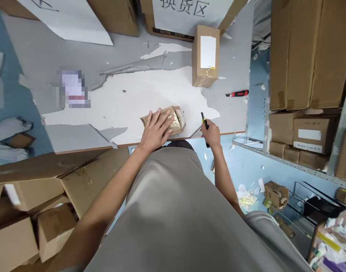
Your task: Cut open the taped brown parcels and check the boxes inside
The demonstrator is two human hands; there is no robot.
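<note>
A small cardboard box (177, 121), taped and with a torn or opened right end, lies near the front edge of the table (127, 94). My left hand (157, 128) rests on top of it with the fingers stretched out and slightly spread. To the right of the box, my right hand (211, 133) is wrapped round a black and yellow utility knife (206, 122). The knife's tip points away from me, and it is apart from the box. Beyond my right hand, a red and black utility knife (239, 93) lies on the table.
A taller cardboard box (206, 56) with a white label stands toward the back. Behind it are larger boxes with paper signs (184, 17). A blurred-out flat item (74, 87) lies at left. An open carton (84, 177) holding boxes is at lower left; shelving with cartons (309, 130) stands at right.
</note>
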